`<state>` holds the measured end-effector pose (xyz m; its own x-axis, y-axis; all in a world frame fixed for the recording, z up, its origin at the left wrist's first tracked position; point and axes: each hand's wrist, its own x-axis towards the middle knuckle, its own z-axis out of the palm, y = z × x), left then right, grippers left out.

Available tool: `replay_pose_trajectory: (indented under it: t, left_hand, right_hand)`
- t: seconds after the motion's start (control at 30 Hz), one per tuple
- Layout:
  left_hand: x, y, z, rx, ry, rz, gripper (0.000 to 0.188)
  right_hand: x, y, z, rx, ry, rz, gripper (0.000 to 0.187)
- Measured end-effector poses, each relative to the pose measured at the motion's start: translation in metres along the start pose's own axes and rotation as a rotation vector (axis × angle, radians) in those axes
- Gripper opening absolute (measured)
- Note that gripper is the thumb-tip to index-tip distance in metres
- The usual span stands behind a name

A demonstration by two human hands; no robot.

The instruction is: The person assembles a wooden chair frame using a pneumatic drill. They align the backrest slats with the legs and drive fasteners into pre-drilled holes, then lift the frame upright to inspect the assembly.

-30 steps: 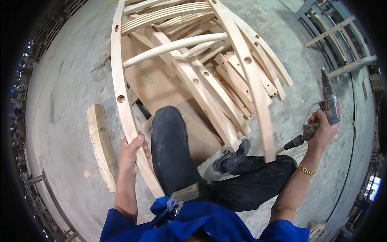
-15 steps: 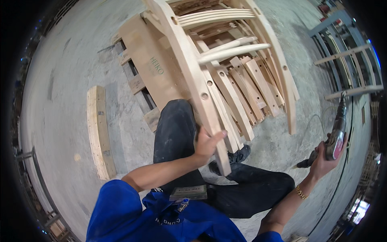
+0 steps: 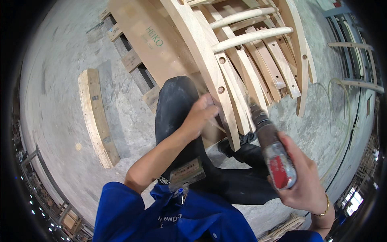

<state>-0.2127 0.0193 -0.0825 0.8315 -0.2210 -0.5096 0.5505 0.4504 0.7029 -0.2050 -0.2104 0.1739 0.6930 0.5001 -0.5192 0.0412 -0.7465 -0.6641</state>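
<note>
Bent low over a concrete floor, a person in a blue shirt and dark trousers works at a pale wooden frame with both bare hands. The right hand has its fingers wrapped around a grey-and-red power driver, whose tip points away toward the frame's near end; the tip is blurred, and whether it touches wood cannot be told. The left hand, also blurred, is just beside the frame's left rail, its fingers curled; whether they grip anything cannot be told.

The frame stretches from the near middle to the far edge of the scene, its two curved rails joined by rounded rungs. Beyond and between the rungs show loose wooden pieces, several drilled with holes. To the frame's left, a brown cardboard sheet with green print covers a wooden pallet.

Farther left, a curved wooden beam rests on the floor. At far right stands a grey metal rack, with a pale hose looping nearby. A gold bracelet circles the right wrist, and a badge hangs near the person's lap.
</note>
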Motion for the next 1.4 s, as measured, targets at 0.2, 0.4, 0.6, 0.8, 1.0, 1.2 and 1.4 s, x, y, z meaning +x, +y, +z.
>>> replay_pose_trajectory:
  t: [0.2, 0.4, 0.6, 0.8, 1.0, 1.2, 1.4]
  left_hand:
    - [-0.037, 0.045, 0.001, 0.666, 0.214, 0.797, 0.032]
    - [-0.052, 0.066, 0.038, 0.596, -0.373, 1.225, 0.071]
    - [-0.035, 0.081, 0.058, 0.643, -0.588, 1.185, 0.074]
    - [-0.032, 0.08, 0.062, 0.568, -0.59, 1.207, 0.061]
    - [-0.026, 0.072, 0.062, 0.605, -0.576, 1.279, 0.05]
    - [-0.025, 0.073, 0.064, 0.54, -0.519, 1.298, 0.044]
    - [-0.021, 0.073, 0.064, 0.527, -0.505, 1.307, 0.041]
  right_hand:
    - [0.018, 0.005, 0.056, 0.075, 0.189, -0.014, 0.09]
    - [0.036, -0.006, 0.087, 0.218, 0.25, 0.053, 0.085]
    - [0.033, -0.015, 0.097, 0.091, 0.055, -0.03, 0.069]
    - [0.033, -0.018, 0.095, 0.204, 0.013, 0.07, 0.07]
    - [0.04, -0.025, 0.096, 0.237, 0.106, 0.114, 0.06]
    - [0.036, -0.025, 0.095, 0.182, 0.049, 0.105, 0.075]
    - [0.04, -0.028, 0.094, 0.14, 0.0, 0.137, 0.078]
